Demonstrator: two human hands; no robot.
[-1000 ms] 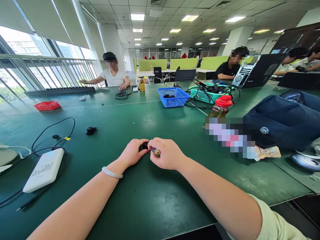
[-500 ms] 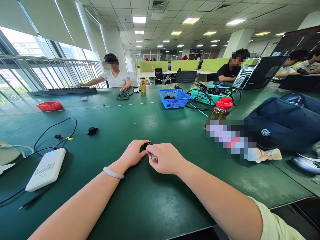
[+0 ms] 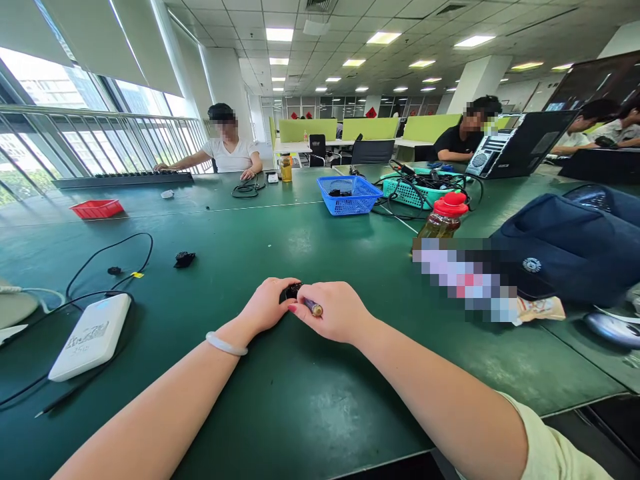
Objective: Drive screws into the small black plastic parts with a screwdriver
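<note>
Head view, just 1 cam: gripping a small black object w/ the left hand, pinched btwn thumb and fingers, low at the green table, front and centre. Looks braced there, prob. to prevent slipping. Can't ID it, mostly covered by fingers.

And w/ the right hand, curled round a slim brown tool, gold butt end facing the wearer. Likely angled so to aim the far tip at the object; can't see tip or contact, blocked by fingers. Kept right beside the left, prob. for fine control; can't tell if touching.

Over to the left, spot a white box lying flat, black cable looped beyond, plus a black lump, all off to 1 side, maybe for elbow room. Across the table, see a blue basket nr a teal basket, the latter heaped w/ cables, prob. to corral loose bits. On the right, note a red-capped bottle nr a navy bag, likely parked out of arm's way.
</note>
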